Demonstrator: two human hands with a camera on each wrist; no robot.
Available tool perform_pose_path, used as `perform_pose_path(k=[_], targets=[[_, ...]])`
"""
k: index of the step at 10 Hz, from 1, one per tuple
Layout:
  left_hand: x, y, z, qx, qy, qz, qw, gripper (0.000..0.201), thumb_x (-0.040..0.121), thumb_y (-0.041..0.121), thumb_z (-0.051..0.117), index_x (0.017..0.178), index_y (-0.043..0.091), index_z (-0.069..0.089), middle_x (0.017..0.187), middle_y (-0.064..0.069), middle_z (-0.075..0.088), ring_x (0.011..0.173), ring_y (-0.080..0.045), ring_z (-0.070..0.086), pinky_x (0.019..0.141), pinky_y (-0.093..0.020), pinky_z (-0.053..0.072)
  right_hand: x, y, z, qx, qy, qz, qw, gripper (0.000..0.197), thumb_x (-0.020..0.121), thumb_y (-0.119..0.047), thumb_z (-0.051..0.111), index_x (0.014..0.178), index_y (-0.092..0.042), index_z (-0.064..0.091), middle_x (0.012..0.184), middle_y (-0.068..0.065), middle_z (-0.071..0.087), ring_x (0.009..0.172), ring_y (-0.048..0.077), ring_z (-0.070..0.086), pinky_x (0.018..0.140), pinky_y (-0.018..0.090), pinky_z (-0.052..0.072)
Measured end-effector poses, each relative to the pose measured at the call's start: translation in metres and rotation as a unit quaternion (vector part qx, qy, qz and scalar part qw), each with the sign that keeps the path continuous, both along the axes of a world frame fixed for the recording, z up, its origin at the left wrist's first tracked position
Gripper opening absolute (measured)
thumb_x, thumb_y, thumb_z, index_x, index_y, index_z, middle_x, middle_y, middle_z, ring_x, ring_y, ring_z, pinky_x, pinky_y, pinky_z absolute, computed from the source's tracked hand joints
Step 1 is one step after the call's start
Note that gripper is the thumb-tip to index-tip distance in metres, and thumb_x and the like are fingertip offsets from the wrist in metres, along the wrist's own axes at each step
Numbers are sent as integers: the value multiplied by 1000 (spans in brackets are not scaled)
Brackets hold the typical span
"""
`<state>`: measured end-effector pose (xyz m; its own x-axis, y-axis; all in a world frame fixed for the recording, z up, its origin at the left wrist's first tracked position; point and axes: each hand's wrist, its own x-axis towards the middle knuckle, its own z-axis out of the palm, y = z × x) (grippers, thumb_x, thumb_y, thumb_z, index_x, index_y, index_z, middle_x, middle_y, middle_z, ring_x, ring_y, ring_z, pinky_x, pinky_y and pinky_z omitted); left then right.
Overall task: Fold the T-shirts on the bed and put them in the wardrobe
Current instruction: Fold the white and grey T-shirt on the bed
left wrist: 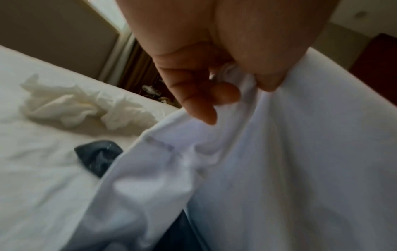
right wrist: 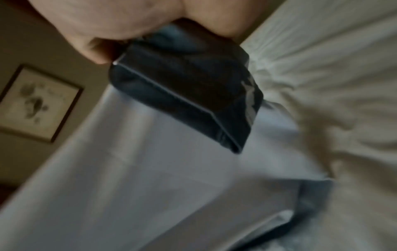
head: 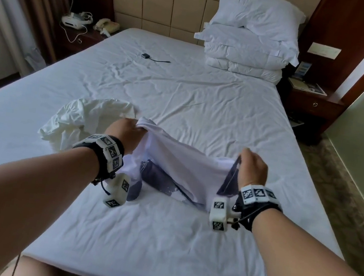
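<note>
Gripping a white T-shirt (head: 180, 159) (dark sleeves), both hands (head: 127, 130) hold it; creased, sagging.

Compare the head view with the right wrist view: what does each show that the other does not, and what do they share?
Only the head view shows the left hand gripping the white T-shirt, the crumpled cream T-shirt, the stacked pillows and the bedside phone. Only the right wrist view shows a framed picture on the wall. Both show the right hand gripping the shirt's dark sleeve over the bed.
</note>
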<state>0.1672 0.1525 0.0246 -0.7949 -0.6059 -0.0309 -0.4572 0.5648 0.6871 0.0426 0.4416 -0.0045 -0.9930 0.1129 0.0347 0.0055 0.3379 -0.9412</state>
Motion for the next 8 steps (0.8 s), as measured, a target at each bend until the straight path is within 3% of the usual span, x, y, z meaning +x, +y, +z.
perform_pose_path(k=[1, 2, 3, 4, 5, 6, 7, 8], targets=[[2, 19, -6, 208, 15, 36, 977, 39, 106, 35, 29, 109, 7, 56, 79, -20, 67, 52, -28, 69, 43, -32, 56, 13, -14, -16, 97, -38, 119, 987, 57, 82, -64, 50, 77, -13, 75, 72, 3, 72, 72, 23, 66, 70, 32, 52], [-3, 28, -9, 310, 44, 10, 950, 43, 108, 37, 27, 117, 6, 56, 110, -22, 68, 80, -32, 75, 60, -39, 62, 31, -32, -34, 251, -74, 294, 919, 27, 76, -48, 62, 70, -24, 72, 78, -7, 68, 78, 17, 64, 74, 29, 51], [-5, 40, -9, 158, 76, -70, 982, 19, 95, 20, 51, 90, 17, 69, 94, -6, 73, 85, -20, 67, 76, -28, 56, 41, -52, -40, 201, -30, 307, 930, 43, 79, -42, 72, 122, -41, 67, 125, -14, 44, 117, 6, 50, 105, 29, 42], [1, 66, -2, 138, 98, -167, 971, 23, 69, 19, 57, 84, 20, 74, 77, 6, 72, 71, -7, 65, 66, -19, 54, 41, -78, -24, -9, -132, 361, 923, 71, 83, -34, 78, 144, -28, 44, 128, -11, 38, 126, 12, 44, 106, 28, 40], [-1, 84, -11, 139, 108, -220, 959, 29, 73, 22, 65, 100, 20, 76, 100, 8, 73, 87, -2, 69, 80, -25, 57, 33, -84, -40, 74, -86, 358, 927, 38, 95, -17, 66, 131, -20, 56, 114, -11, 53, 112, 14, 53, 94, 17, 41], [-2, 82, -32, 126, 100, -248, 955, 46, 66, 19, 61, 110, 28, 72, 127, 9, 61, 112, -7, 64, 93, -25, 53, 23, -58, -63, 66, -50, 214, 973, 22, 91, -1, 65, 84, -22, 68, 83, -7, 67, 85, 17, 61, 64, 16, 47], [0, 71, -50, 81, 42, -231, 969, 42, 73, 17, 61, 114, 22, 70, 125, 3, 59, 107, -13, 64, 92, -24, 52, 3, -31, -82, 3, -132, 88, 987, 17, 94, -5, 59, 104, -8, 71, 102, 14, 72, 98, 33, 68, 82, 36, 57], [0, 49, -78, -40, -115, -226, 966, 26, 87, 28, 53, 102, 17, 71, 107, 1, 67, 97, -19, 60, 82, -26, 43, -9, -8, -89, -195, -213, -59, 956, 27, 97, -18, 53, 115, -2, 66, 120, 23, 67, 100, 35, 66, 95, 51, 56]])
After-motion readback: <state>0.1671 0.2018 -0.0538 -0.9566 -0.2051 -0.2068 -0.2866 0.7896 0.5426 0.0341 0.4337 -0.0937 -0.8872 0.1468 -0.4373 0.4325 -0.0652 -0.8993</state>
